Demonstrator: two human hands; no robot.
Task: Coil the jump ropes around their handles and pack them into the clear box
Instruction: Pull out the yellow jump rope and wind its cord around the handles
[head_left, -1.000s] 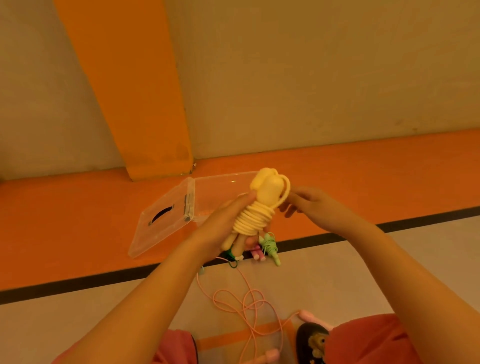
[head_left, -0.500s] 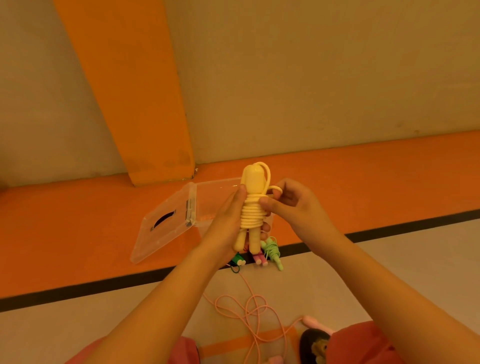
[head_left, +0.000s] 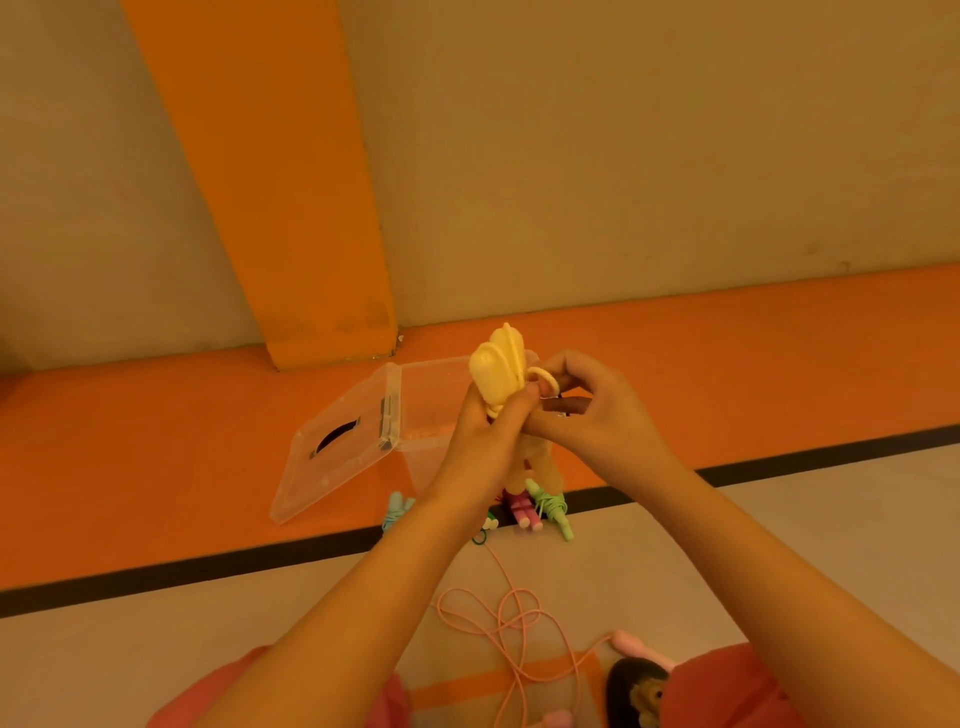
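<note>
Left hand (head_left: 480, 441) grips two yellow handles (head_left: 494, 373); right hand (head_left: 592, 421) pinches one rope loop (head_left: 544, 372).

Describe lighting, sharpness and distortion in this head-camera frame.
Head view: a warm orange cast tints everything; the orange pillar leans and the black floor line slants, wide-lens skew; the yellow jump rope, gripped by the left hand and right hand, looks soft-edged; the clear box shows no harsh glare.

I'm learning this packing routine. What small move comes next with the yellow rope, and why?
Probably hook the last loop over the handles: the left hand grips both handles upright, the right hand pinches that free loop beside their tops, unsecured.
</note>
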